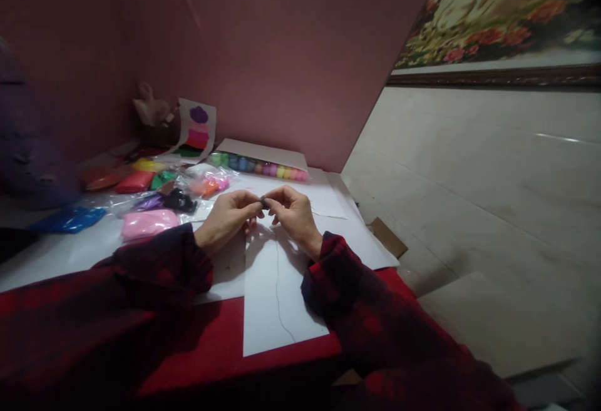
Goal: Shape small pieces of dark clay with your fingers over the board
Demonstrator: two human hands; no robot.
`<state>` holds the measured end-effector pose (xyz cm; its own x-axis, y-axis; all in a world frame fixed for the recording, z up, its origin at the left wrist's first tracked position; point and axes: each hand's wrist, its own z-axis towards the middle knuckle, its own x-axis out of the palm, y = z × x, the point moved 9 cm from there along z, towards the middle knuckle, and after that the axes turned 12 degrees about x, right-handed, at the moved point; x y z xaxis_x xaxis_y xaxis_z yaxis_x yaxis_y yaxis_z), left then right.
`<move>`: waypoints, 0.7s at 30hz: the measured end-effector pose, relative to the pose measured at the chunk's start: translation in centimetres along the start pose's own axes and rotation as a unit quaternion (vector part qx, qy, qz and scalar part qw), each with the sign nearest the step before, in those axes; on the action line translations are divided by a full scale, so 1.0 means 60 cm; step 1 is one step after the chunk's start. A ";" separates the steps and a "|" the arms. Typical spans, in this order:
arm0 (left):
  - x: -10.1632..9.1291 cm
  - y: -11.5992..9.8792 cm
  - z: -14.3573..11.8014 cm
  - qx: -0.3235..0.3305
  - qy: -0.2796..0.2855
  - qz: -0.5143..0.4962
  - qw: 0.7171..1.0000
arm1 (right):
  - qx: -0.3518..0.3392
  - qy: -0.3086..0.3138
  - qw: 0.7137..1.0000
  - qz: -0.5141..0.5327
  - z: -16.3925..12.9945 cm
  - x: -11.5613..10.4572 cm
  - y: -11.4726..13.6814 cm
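Grip meets grip near the middle of the frame: the thumb and fingertips of the left hand (pixel 228 217) and those of the right hand (pixel 295 218) press together on one small dark lump (pixel 263 202), each in a pinch.

Largest beneath them is the desk (pixel 230 320), its red cover showing along the lower part of the frame. Toward the upper middle, beyond the hands, a flat box (pixel 263 152) with a row of coloured lumps (pixel 241 164) lies nearly crosswise, well apart from the fingers. A narrow white sheet (pixel 263 317) reaches from under the hands toward the bottom of the frame, its long sides pointing away from the person. Left of centre, a pink packet (pixel 150 224) lies closer to the left hand than to the right. Down the sheet, roughly along its length, runs a thin dark line (pixel 277 279); whether it is thread or pencil, I cannot tell.

Smallest is the dark lump. It lies to the right of the left hand and to the left of the right hand, touching both, so neither is nearer. It seems held above the desk, just beyond the line's far end. Fingertips cover part of it, and its long axis cannot be made out.
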<state>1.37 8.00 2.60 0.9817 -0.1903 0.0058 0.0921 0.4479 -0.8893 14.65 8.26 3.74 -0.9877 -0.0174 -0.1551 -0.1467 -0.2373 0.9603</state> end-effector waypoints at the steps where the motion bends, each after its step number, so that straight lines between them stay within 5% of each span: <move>1: 0.001 0.000 0.000 0.001 0.001 -0.004 1.000 | -0.001 -0.001 1.000 -0.002 -0.001 0.000 0.000; 21: 0.004 -0.004 -0.004 -0.015 -0.004 -0.005 1.000 | -0.021 0.004 0.999 -0.028 -0.006 0.002 0.008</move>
<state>1.53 7.66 2.74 0.9823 -0.1865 0.0180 0.0960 0.4189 -0.9030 14.50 7.80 4.12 -0.9777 -0.0116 -0.2098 -0.1984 -0.2781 0.9398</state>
